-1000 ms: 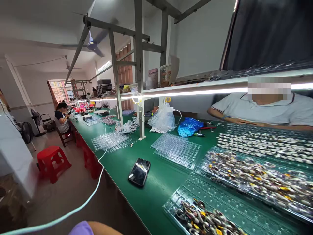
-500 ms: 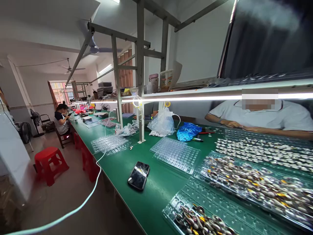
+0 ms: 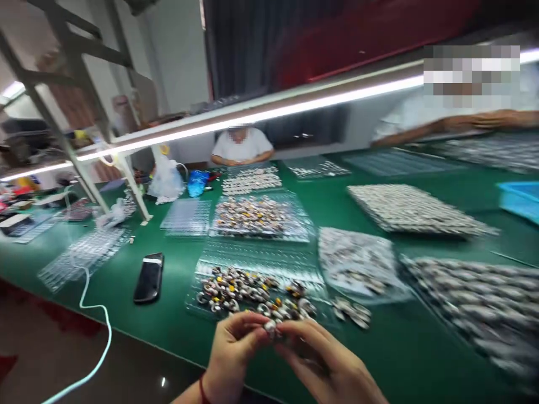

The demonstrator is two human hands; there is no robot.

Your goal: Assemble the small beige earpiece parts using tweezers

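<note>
Both of my hands are raised over the front edge of the green table (image 3: 295,348). Thumb and forefinger of my left hand (image 3: 233,345) pinch a small whitish part (image 3: 270,327). The fingers of my right hand (image 3: 324,356) close on the same part from the other side; its exact kind is blurred. Just beyond my fingertips, a clear plastic tray (image 3: 256,252) carries a heap of small ring-like white and dark parts (image 3: 236,286) with bits of yellow. A few loose whitish parts (image 3: 352,312) lie on the table to the right.
A black phone (image 3: 149,279) lies left of the tray. Behind it stands another filled tray (image 3: 248,216). A clear bag of parts (image 3: 357,261) and loaded trays (image 3: 484,303) sit on the right, with a blue bin (image 3: 520,199). Two people sit across the table.
The view has swung right and down, so the phone and trays appear further left. My two hands, holding the small part, have come into view, along with a second person opposite.
</note>
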